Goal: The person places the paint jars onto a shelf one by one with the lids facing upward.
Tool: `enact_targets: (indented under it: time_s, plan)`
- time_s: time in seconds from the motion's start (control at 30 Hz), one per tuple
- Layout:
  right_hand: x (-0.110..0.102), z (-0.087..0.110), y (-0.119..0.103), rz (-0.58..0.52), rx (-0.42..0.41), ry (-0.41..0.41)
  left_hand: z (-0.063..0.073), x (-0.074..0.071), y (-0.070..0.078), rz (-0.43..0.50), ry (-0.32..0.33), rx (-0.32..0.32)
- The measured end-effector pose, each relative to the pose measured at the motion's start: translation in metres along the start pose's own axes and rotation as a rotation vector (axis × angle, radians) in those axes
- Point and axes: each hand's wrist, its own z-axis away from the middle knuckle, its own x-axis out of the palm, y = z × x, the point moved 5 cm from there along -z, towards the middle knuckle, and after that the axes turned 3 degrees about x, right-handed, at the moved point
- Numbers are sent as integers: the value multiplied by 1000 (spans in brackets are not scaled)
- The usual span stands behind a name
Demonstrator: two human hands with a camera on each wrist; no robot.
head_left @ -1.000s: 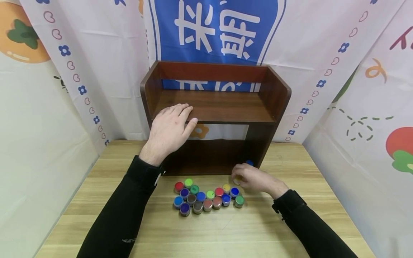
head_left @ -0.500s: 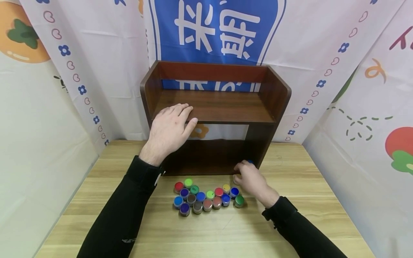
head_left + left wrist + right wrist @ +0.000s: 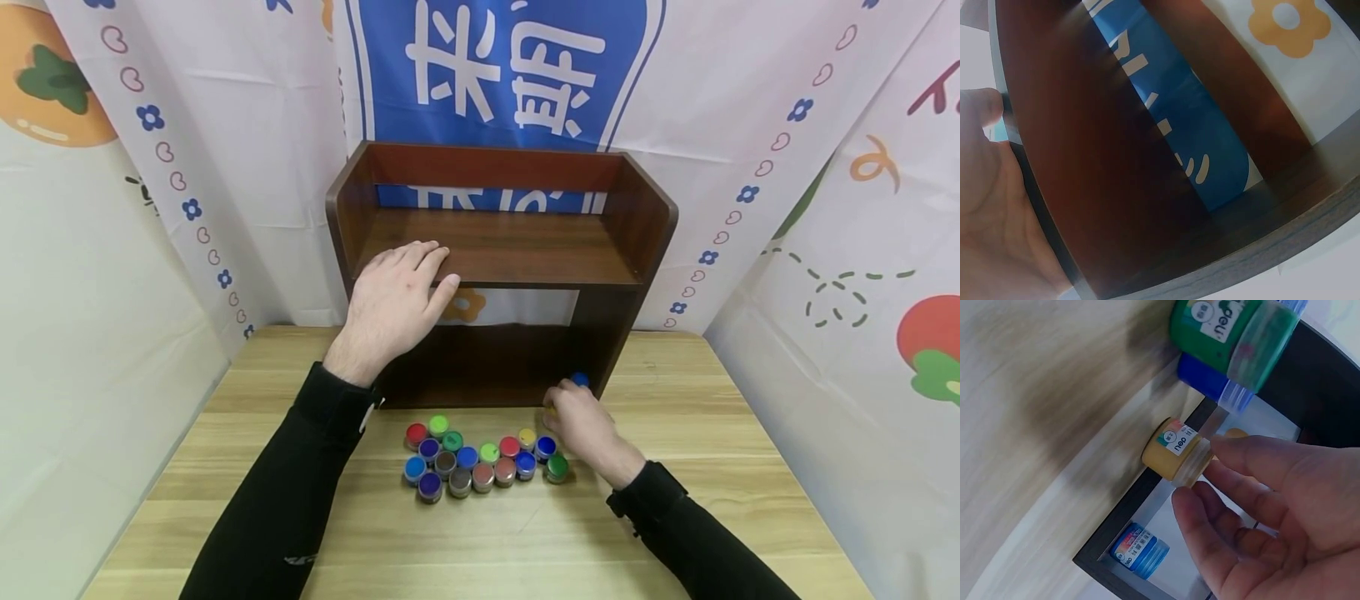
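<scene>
A small ochre-yellow paint jar with a clear lid is pinched between the thumb and fingertips of my right hand, just at the front edge of the shelf's lower board. Inside the lower compartment, by the right side panel, stands a light-blue paint jar. My left hand rests on the upper board of the dark brown wooden shelf, its fingers stretched over the front edge at the left. From the left wrist view, only the thumb and palm edge of that hand show beside the board.
Several paint jars in mixed colours, among them a green jar and a red jar, stand grouped on the wooden table before the shelf. A printed white-and-blue curtain hangs behind, with more sheeting at both sides.
My right hand has swung a little left and up toward the shelf's lower right corner, the ochre jar at its fingertips. The left hand and grouped jars stay in place.
</scene>
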Motion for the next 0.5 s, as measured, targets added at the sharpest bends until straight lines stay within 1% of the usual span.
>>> enact_targets:
  time_s: [0.27, 0.5]
  plan:
    - [-1, -1, 3, -17, -55, -33, 0, -1, 0, -3, 3, 0]
    - [-2, 0, 6, -31, -108, -88, 0, -1, 1, 2, 5, 0]
